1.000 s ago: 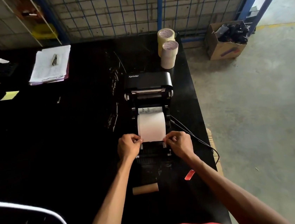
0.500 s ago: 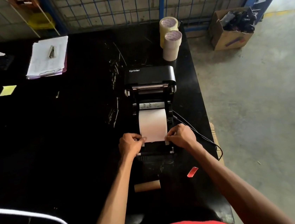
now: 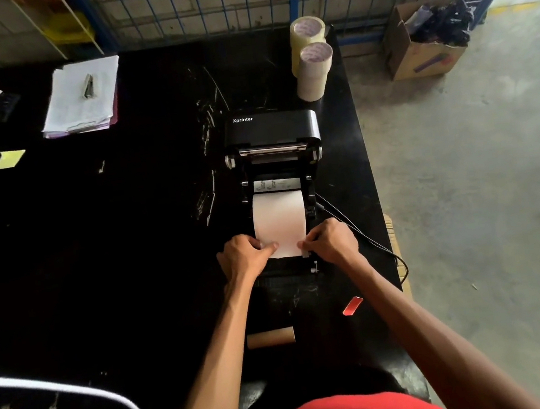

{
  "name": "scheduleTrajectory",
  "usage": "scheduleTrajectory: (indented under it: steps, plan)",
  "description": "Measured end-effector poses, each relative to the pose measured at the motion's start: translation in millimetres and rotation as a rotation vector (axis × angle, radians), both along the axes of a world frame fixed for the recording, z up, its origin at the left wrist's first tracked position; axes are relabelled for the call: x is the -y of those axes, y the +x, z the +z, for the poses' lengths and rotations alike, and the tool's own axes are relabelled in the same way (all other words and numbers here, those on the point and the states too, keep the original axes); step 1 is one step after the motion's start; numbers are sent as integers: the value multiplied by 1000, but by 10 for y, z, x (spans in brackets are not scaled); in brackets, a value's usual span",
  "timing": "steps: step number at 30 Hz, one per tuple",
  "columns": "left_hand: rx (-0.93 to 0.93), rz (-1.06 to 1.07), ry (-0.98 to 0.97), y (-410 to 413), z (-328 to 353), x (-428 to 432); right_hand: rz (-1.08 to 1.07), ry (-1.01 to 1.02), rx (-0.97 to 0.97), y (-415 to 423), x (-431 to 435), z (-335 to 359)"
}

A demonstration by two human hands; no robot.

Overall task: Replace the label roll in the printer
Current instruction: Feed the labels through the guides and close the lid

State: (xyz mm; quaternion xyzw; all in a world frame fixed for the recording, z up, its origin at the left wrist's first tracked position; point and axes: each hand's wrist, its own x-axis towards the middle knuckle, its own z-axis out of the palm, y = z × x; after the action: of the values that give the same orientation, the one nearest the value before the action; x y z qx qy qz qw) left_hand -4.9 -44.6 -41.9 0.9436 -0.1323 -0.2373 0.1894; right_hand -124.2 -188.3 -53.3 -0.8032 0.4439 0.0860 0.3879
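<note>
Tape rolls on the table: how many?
2. One tape roll at the table's far edge, the other just nearer, leaning against it, behind the printer. None visible elsewhere.

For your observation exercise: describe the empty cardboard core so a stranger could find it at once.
Start at the black printer on the dark table. Nearer the person, between the forearms, lies the cardboard core. It is a bare brown tube on its side, unlike the flat red tag beside it.

Matt white paper is seen on the label roll (image 3: 280, 223); glossy black plastic on the printer lid (image 3: 270, 128).
</note>
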Motion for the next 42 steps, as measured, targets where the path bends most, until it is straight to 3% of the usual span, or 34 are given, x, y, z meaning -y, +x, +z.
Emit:
scheduleTrajectory:
  steps: [4, 7, 10, 13, 15, 19, 22, 27, 35, 42]
  plan:
    - [152, 69, -19, -209, -143, 33, -34, -29, -93, 76, -39, 104]
    - [166, 163, 7, -224, -214, 32, -18, -324, -13, -28, -219, 126]
    - [171, 165, -3, -233, -231, -1, 179, -503, 120, -188, -455, 46]
    - [156, 173, -44, -247, -208, -25, 362, -562, 99, -275, -563, -105]
    - [249, 85, -97, -279, -171, -56, 419, -600, 78, -285, -571, -174]
    - [512, -313, -165, -492, -185, -219, 509, -643, 44, -265, -544, -218]
    - [492, -459, -159, -649, -334, -368, 501, -667, 60, -257, -493, -182]
    - [466, -546, -83, -631, -362, -488, 553, -649, 84, -166, -369, -105]
    - [464, -601, -40, -532, -250, -477, 974, -825, 150, -139, -254, -143]
    - [434, -607, -34, -541, -239, -511, 1020, -832, 195, -157, -223, -154]
